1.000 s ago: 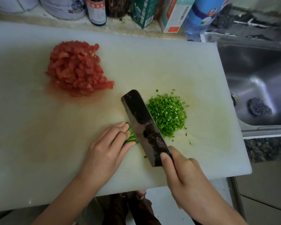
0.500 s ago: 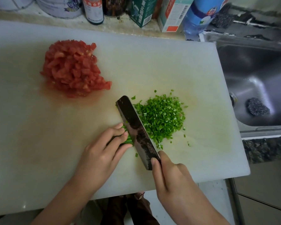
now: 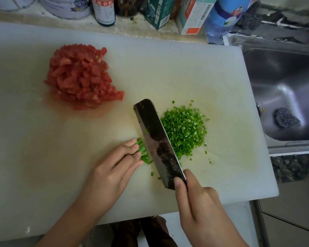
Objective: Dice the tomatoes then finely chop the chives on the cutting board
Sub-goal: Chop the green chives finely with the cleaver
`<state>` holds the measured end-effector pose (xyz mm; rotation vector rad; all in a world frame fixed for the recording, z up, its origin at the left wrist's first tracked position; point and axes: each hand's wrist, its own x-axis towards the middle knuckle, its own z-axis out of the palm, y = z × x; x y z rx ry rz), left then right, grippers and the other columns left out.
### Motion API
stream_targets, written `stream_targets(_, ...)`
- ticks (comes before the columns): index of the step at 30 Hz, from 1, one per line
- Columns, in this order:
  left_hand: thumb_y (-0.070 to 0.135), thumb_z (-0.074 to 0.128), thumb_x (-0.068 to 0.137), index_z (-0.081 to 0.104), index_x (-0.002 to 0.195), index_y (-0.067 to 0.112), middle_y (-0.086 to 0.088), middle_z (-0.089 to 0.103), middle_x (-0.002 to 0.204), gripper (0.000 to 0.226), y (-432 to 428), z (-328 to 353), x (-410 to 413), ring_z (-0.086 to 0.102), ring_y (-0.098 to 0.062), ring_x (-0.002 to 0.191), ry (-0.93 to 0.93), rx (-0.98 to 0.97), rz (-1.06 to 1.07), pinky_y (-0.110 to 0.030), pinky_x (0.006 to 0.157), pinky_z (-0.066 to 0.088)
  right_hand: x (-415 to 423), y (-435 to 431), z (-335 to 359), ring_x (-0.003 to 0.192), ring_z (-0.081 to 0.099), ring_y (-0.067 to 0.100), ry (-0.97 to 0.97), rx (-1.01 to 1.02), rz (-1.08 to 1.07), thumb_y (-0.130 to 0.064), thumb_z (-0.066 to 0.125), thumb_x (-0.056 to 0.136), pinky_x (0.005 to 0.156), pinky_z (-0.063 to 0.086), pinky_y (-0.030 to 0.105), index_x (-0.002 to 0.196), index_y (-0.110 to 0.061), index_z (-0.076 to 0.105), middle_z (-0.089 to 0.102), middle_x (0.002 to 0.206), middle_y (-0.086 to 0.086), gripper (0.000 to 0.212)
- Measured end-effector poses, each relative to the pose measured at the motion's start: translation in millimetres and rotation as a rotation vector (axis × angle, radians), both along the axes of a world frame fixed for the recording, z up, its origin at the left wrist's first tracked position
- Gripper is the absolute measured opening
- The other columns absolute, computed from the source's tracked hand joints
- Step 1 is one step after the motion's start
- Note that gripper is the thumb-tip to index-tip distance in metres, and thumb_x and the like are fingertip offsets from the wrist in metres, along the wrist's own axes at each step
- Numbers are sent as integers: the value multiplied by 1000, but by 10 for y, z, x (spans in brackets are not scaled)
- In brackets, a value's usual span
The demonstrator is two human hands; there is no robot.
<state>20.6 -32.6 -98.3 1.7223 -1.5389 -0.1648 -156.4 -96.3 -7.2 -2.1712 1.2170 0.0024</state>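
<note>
dim, soft light — sharp centre, warped edges

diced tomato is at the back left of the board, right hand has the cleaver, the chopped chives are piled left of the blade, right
No: the head view shows the chopped chives piled right of the cleaver; only the uncut bunch under the left hand lies left of it. The diced tomato at the back left of the board and the right hand holding the cleaver are correct.
</note>
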Motion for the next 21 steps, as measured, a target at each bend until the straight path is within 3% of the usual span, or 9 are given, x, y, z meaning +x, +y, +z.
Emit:
stream_targets(5, 15, 60, 94, 73, 85, -5, -10, 67, 98, 26, 13, -4, -12, 61, -16, 120, 5, -1, 18, -35, 104, 48, 30, 47, -83, 52, 37, 20, 71, 3, 107, -65, -6, 69, 46, 27, 25, 84, -31, 31, 35, 51, -2, 53)
stream_targets(10, 15, 61, 94, 73, 84, -5, -10, 67, 98, 25, 13, -14, -13, 61, -17, 120, 16, 4, 28, -37, 104, 49, 88, 76, -28, 60, 41, 20, 195, -8, 86, -62, -15, 64, 46, 28, 27, 98, -31, 32, 36, 56, -2, 65)
stream_targets(12, 14, 63, 92, 73, 85, -5, -10, 68, 97, 22, 11, -4, -27, 62, -17, 118, 17, 5, 39, -35, 105, 48, 124, 112, -66, 50, 35, 19, 254, -65, 124, -58, 0, 76, 37, 18, 25, 95, -29, 34, 30, 49, -4, 49)
stream_targets(13, 13, 64, 91, 74, 86, -4, -10, 68, 97, 20, 4, 5, -36, 62, -17, 117, 25, 9, 45, -32, 105, 47, 149, 129, -45, 42, 28, 17, 278, 4, 89, -50, 14, 83, 34, 8, 22, 91, -27, 36, 24, 45, -5, 33)
stream_targets(14, 12, 66, 89, 74, 85, -4, -10, 69, 97, 18, -4, 11, -41, 62, -17, 115, 42, 13, 51, -30, 106, 46, 165, 149, -63, 37, 20, 17, 265, -23, 38, -42, 26, 85, 35, -2, 19, 86, -26, 38, 17, 43, -5, 21)
stream_targets(16, 11, 67, 87, 73, 83, -3, -9, 69, 95, 15, -13, 16, -38, 62, -16, 112, 89, 20, 58, -25, 106, 44, 158, 172, -100, 38, 14, 18, 280, -99, 60, -37, 32, 82, 40, -8, 17, 83, -25, 38, 13, 43, -5, 13)
stream_targets(18, 10, 68, 86, 73, 81, -2, -8, 69, 93, 14, -3, 14, -25, 63, -15, 110, 118, 21, 54, -24, 105, 44, 252, 150, 16, 44, 26, 21, 338, 50, 96, -45, 18, 81, 41, 1, 19, 87, -25, 32, 19, 47, -4, 25)
stream_targets(20, 7, 70, 84, 73, 81, -3, -9, 69, 94, 10, 2, 8, -26, 64, -17, 110, 118, 21, 49, -25, 105, 45, 276, 127, -27, 65, 44, 33, 304, -59, 132, -49, -1, 79, 44, 12, 22, 96, -30, 24, 27, 56, -2, 37)
stream_targets(21, 5, 70, 84, 73, 82, -3, -9, 69, 94, 9, -4, 7, -28, 65, -18, 109, 110, 22, 51, -26, 105, 45, 278, 91, -30, 72, 50, 35, 290, -19, 120, -48, -3, 79, 44, 13, 22, 101, -27, 27, 27, 58, -3, 43)
